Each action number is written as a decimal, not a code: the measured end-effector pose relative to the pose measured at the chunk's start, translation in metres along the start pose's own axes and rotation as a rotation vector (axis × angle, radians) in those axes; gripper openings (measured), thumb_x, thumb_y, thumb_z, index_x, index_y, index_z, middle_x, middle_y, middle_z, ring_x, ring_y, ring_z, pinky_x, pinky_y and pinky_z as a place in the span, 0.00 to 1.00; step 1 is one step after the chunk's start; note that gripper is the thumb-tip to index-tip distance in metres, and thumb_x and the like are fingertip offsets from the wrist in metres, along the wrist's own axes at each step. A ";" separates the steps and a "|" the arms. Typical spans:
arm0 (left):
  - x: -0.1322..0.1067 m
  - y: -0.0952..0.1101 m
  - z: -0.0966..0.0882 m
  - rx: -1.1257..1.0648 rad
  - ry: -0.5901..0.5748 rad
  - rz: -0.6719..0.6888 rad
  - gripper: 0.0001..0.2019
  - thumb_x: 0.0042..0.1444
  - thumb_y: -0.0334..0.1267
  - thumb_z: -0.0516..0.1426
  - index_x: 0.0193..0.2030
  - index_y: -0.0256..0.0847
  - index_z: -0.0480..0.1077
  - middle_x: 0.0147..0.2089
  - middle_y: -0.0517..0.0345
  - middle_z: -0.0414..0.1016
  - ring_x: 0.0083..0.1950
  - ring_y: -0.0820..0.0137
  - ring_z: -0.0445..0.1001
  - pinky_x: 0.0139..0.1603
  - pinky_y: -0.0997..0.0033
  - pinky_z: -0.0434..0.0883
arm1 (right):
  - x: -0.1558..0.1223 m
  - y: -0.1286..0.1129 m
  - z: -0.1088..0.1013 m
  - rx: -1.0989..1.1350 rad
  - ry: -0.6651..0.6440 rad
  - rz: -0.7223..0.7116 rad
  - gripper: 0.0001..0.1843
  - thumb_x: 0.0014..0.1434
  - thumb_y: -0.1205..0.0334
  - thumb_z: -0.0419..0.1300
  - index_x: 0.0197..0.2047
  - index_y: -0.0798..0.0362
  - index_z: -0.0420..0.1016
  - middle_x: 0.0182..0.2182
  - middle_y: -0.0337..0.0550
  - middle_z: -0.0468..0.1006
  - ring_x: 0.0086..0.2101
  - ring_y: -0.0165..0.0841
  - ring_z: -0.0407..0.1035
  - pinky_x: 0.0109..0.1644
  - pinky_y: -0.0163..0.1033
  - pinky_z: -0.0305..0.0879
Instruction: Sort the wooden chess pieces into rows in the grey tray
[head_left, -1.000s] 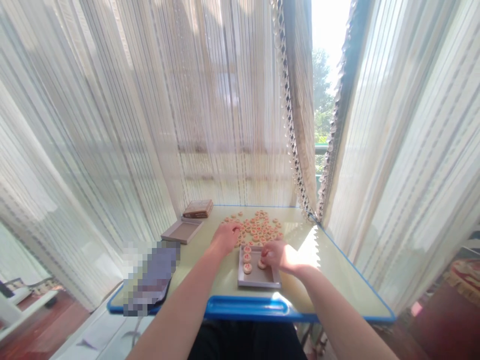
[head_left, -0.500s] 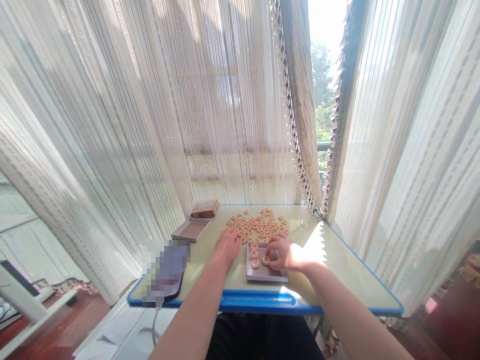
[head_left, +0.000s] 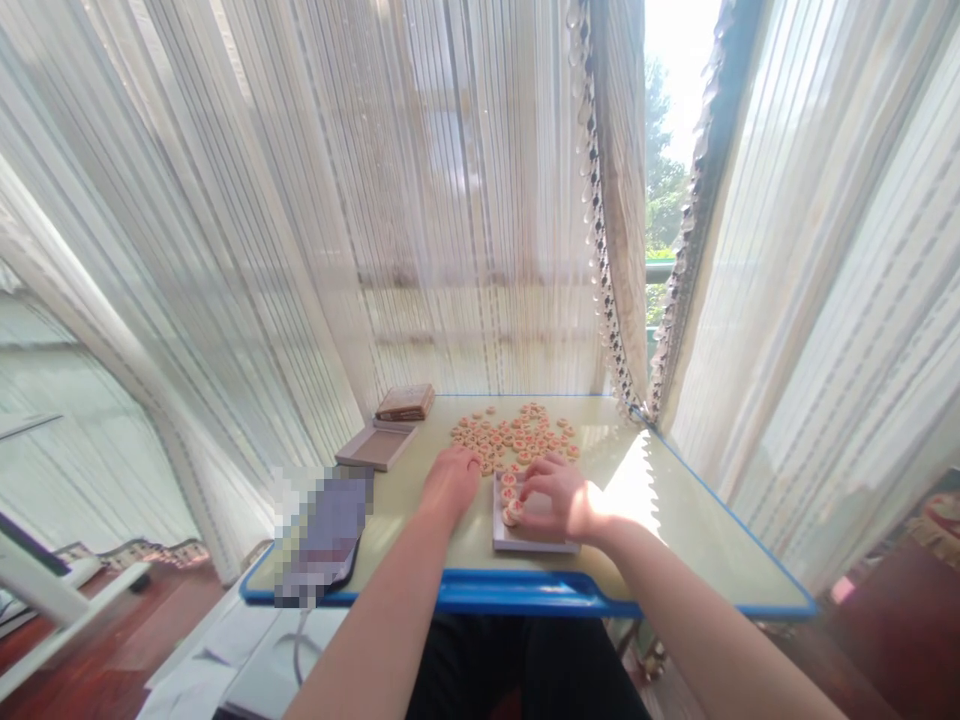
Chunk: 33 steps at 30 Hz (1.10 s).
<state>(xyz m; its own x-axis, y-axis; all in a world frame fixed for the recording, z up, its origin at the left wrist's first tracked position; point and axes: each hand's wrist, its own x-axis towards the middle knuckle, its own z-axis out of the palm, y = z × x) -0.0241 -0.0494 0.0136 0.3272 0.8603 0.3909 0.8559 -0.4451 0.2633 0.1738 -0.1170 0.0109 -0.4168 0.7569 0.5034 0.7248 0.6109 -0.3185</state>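
Observation:
A small grey tray (head_left: 534, 540) lies near the front of the pale table (head_left: 675, 520). A few round wooden discs with red marks (head_left: 509, 497) sit in a column along the tray's left side. My right hand (head_left: 556, 492) is over the tray with its fingers curled on a disc (head_left: 513, 513) at the column's near end. My left hand (head_left: 451, 479) rests palm down on the table just left of the tray, fingers loosely together. A scattered pile of several more discs (head_left: 516, 437) lies beyond both hands.
A flat grey lid (head_left: 375, 447) and a brown wooden box (head_left: 406, 403) lie at the table's back left. A dark blurred object (head_left: 322, 535) sits at the front left corner. The table has a raised blue rim (head_left: 517, 592). Sheer curtains hang close around.
My right hand has shifted left across the tray to the column of discs. The left hand stays beside the tray. The view has drifted slightly.

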 end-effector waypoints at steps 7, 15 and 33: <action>0.001 0.001 -0.001 -0.011 0.007 -0.033 0.13 0.58 0.32 0.44 0.33 0.40 0.70 0.41 0.52 0.73 0.46 0.67 0.67 0.51 0.68 0.62 | 0.000 -0.009 -0.001 -0.044 -0.023 0.005 0.08 0.47 0.54 0.62 0.29 0.49 0.77 0.33 0.42 0.73 0.37 0.34 0.63 0.41 0.38 0.61; -0.001 0.004 -0.003 0.011 -0.028 -0.034 0.13 0.57 0.31 0.45 0.33 0.39 0.71 0.41 0.52 0.73 0.45 0.67 0.67 0.50 0.69 0.62 | 0.000 -0.008 -0.001 -0.040 -0.014 0.020 0.11 0.47 0.51 0.63 0.30 0.49 0.76 0.35 0.42 0.72 0.39 0.35 0.63 0.44 0.40 0.61; -0.001 0.002 -0.001 0.047 -0.023 -0.021 0.14 0.58 0.31 0.44 0.31 0.40 0.70 0.38 0.53 0.73 0.44 0.68 0.67 0.49 0.70 0.62 | -0.001 -0.013 -0.010 0.003 -0.164 0.008 0.12 0.46 0.68 0.58 0.31 0.45 0.80 0.33 0.42 0.73 0.36 0.36 0.62 0.39 0.39 0.61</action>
<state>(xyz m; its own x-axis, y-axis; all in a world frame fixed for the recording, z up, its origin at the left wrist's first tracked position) -0.0234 -0.0517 0.0146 0.3180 0.8749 0.3653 0.8801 -0.4157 0.2293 0.1706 -0.1278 0.0227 -0.4953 0.7892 0.3631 0.7266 0.6054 -0.3248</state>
